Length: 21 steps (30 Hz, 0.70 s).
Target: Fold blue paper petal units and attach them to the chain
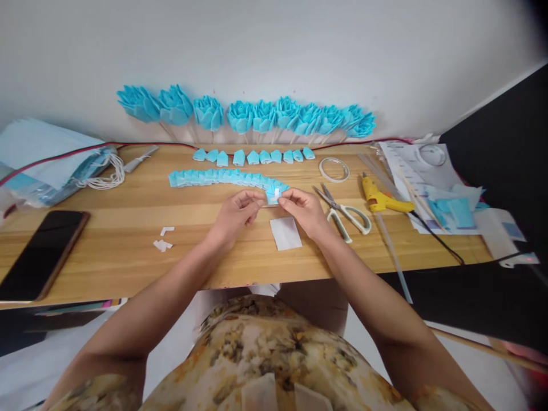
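A small folded blue petal with a white strip of tape on its face is held just above the table. My right hand pinches its right side between thumb and forefinger. At its left edge, the closed fingertips of my left hand grip it, though the exact contact is partly hidden. Below my right hand lies a pale square sheet. Behind the hands, a curved row of overlapping folded blue petals stretches leftward.
Blue flowers on sticks lean on the wall behind loose petals. Scissors, a tape roll and a yellow glue gun lie right. A phone, white scraps and bagged sheets lie left.
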### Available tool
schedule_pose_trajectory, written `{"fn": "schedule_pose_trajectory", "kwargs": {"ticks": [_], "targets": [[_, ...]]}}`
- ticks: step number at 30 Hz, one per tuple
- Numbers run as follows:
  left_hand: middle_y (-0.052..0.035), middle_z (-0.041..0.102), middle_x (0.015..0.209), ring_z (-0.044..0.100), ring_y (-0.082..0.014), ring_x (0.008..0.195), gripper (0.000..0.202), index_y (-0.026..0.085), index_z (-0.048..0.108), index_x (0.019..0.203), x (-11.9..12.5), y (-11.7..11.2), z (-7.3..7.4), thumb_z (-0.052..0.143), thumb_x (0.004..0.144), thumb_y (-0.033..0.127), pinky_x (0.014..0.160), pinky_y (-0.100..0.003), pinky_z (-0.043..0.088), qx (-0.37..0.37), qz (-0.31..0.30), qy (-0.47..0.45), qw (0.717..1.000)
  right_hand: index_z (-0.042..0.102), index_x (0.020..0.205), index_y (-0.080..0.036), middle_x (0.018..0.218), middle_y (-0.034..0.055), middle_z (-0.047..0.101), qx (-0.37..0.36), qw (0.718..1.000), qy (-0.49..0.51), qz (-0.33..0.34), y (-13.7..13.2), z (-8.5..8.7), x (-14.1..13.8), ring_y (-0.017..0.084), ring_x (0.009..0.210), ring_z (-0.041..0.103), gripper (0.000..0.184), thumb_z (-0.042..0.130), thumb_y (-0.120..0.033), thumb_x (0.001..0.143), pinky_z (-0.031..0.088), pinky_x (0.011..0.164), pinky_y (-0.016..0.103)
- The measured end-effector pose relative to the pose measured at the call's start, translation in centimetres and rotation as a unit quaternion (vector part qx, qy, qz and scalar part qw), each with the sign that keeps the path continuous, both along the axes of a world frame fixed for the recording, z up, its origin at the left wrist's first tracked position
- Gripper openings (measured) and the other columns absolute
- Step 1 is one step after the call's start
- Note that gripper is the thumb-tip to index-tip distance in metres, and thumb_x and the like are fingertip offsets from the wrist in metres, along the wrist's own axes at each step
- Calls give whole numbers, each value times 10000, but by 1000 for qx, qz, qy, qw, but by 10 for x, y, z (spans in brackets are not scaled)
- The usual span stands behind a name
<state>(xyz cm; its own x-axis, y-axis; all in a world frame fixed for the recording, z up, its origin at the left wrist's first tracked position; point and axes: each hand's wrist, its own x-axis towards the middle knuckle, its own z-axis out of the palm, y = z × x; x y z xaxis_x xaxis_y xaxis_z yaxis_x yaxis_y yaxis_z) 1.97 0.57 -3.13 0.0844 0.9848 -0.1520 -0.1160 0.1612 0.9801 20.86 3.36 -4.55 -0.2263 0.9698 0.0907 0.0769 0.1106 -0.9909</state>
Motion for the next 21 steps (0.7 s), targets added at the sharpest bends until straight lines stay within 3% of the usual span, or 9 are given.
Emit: {"fn": "schedule_pose_trajectory", "kwargs": {"ticks": [7, 12, 17, 21], "targets": [[-3, 633, 723, 480, -93, 628, 235, 162, 692, 770, 1, -1, -2, 742, 759, 391, 598, -235, 380, 112, 26, 45, 992, 649, 738, -185, 690, -21, 595, 58, 996, -74, 3, 0, -2, -4, 111, 640, 492, 189, 673, -367, 786, 377, 630, 266], [33, 506, 587, 368, -90, 552, 274, 168, 694, 747, 1, -4, 0, 658, 831, 426, 530, -239, 297, 143, 15, 103, 984, 640, 719, -185, 683, -11, 619, 91, 991, -95, 2, -3, -2, -8, 117, 633, 518, 183, 649, -352, 792, 402, 632, 269], [2, 611, 663, 414, -95, 565, 217, 170, 732, 794, 3, -3, -5, 664, 810, 375, 526, -236, 306, 168, 25, 142, 975, 650, 737, -181, 696, -10, 626, 102, 991, -85, 10, -5, -2, -10, 111, 626, 516, 177, 640, -346, 798, 407, 632, 265], [36, 530, 588, 382, -88, 519, 173, 175, 749, 849, 2, -1, -9, 653, 804, 311, 510, -231, 297, 190, 48, 178, 964, 645, 735, -184, 693, -11, 626, 109, 990, -93, 5, -5, -1, -11, 116, 637, 522, 176, 635, -347, 800, 412, 640, 264]]}}
